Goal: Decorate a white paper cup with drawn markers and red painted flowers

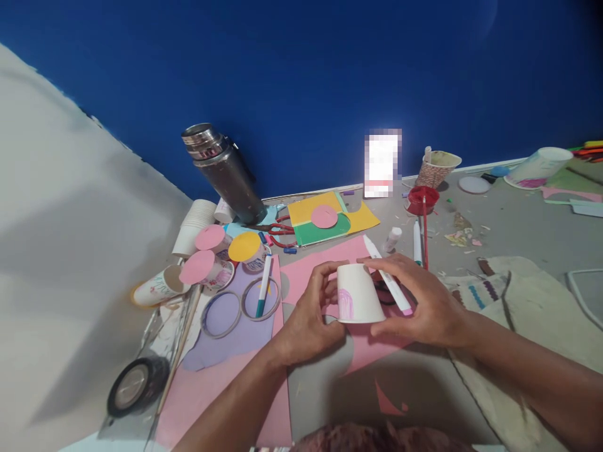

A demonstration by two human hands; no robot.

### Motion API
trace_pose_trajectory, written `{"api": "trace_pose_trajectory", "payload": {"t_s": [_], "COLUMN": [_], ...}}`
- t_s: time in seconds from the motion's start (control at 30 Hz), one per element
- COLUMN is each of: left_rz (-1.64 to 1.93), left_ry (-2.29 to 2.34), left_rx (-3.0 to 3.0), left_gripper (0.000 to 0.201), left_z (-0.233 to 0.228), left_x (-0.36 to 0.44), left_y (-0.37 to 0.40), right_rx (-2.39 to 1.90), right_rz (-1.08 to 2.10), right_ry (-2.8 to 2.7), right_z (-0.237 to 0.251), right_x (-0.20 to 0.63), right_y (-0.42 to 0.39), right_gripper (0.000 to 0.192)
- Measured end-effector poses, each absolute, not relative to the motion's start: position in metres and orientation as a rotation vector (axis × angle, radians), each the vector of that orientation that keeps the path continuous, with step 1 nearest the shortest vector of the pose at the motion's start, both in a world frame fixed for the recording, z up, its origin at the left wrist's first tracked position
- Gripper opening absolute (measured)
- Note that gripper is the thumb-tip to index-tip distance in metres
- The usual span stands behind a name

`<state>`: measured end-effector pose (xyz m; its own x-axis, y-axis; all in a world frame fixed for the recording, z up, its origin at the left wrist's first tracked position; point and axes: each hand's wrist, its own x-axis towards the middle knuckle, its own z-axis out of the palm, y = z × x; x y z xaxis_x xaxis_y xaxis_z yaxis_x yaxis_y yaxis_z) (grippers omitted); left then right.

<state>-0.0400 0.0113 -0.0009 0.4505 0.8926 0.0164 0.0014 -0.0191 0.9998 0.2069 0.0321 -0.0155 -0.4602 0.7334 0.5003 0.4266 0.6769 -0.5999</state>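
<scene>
A white paper cup (pixel 362 292) is held upside down between my two hands, its wide rim facing down. A scribbled pink arch marks its left side. My left hand (pixel 313 307) is closed round the cup's left side, thumb by the rim. On the other side, my right hand (pixel 424 298) grips the cup with thumb and fingers. A white felt-tip marker (pixel 386 276) with a pink end lies slanted within that same hand. Beneath the cup is cut pink paper (pixel 306 270).
To the left stand paper cups topped with pink and yellow discs (pixel 245 247), beside tape rings (pixel 221 315) and a teal marker (pixel 264 289). Behind them are a leaning steel flask (pixel 230 179) and red-handled scissors (pixel 277 230). A cloth (pixel 532 307) lies right, below a red pot (pixel 423 202).
</scene>
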Motion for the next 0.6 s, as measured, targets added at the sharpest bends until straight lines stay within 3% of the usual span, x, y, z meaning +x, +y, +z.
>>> {"api": "trace_pose_trajectory", "payload": {"t_s": [0.13,0.23,0.3,0.4,0.6], "left_rz": [0.82,0.782,0.791,0.807,0.782], "left_ry": [0.913,0.913,0.91,0.916,0.909], "left_rx": [1.453,1.432,1.416,1.43,1.444], "left_gripper": [0.092,0.087,0.083,0.08,0.078], "left_z": [0.008,0.013,0.013,0.011,0.011], "left_x": [-0.044,-0.047,-0.047,-0.047,-0.044], "left_y": [0.013,0.014,0.015,0.015,0.012], "right_rx": [-0.933,-0.899,-0.879,-0.832,-0.69], "right_rz": [0.516,0.566,0.573,0.527,0.369], "right_ry": [-2.171,-2.16,-2.075,-1.932,-1.986], "right_z": [-0.012,-0.005,0.001,0.012,0.025], "right_x": [0.207,0.21,0.211,0.212,0.211], "right_y": [0.031,0.031,0.03,0.026,0.021], "right_gripper": [0.092,0.095,0.08,0.041,0.033]}}
